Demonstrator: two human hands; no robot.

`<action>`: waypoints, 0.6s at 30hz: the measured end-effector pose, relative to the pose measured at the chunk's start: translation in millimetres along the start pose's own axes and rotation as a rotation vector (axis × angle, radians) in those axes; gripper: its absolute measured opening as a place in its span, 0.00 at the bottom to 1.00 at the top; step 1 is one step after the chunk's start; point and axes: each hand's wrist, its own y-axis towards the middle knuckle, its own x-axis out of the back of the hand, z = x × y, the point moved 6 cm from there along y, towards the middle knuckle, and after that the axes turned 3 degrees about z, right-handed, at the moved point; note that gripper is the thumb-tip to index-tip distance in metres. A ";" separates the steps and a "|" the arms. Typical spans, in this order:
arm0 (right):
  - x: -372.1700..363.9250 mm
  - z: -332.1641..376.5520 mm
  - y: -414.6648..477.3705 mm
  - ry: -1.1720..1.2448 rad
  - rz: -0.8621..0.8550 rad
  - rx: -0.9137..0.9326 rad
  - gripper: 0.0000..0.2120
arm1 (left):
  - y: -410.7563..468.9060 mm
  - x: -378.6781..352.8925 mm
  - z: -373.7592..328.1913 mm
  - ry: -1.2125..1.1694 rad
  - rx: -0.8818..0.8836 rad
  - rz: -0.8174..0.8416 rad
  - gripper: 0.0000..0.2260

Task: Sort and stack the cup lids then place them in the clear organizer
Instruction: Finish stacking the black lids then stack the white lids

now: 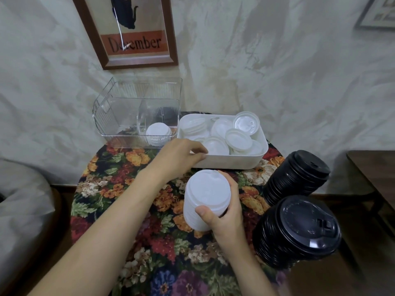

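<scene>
My right hand [224,212] grips a tall stack of white lids [203,199] standing on the flowered table, thumb in front and fingers behind. My left hand [181,154] reaches over the near left rim of the white bin [235,163], fingers curled at the rim; what they touch is hidden. Several loose white lids [237,137] lie in the bin. The clear organizer [111,116] stands at the back left with a short stack of white lids [158,133] in its right compartment and dark lids [164,113] behind them.
Two tall stacks of black lids stand on the right, one near [299,231] and one farther back [299,174]. The round table with a floral cloth [128,189] sits against a wall. A dark wooden table [376,171] is at the right edge.
</scene>
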 end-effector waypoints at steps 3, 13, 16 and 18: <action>-0.1 -1.1 -0.4 0.001 0.005 -0.009 0.48 | 15.2 21.5 -12.6 -0.004 -0.044 -0.156 0.08; 0.3 -4.6 -0.6 -0.006 0.002 -0.035 0.47 | 104.5 -26.9 -19.5 0.508 -0.216 -0.036 0.16; 1.2 -5.8 -0.7 -0.006 0.001 -0.035 0.47 | 109.8 -24.8 -18.6 0.488 -0.219 -0.074 0.09; 1.1 -5.8 -0.5 -0.005 0.005 -0.035 0.47 | 107.6 -18.9 -22.3 0.403 -0.227 -0.127 0.07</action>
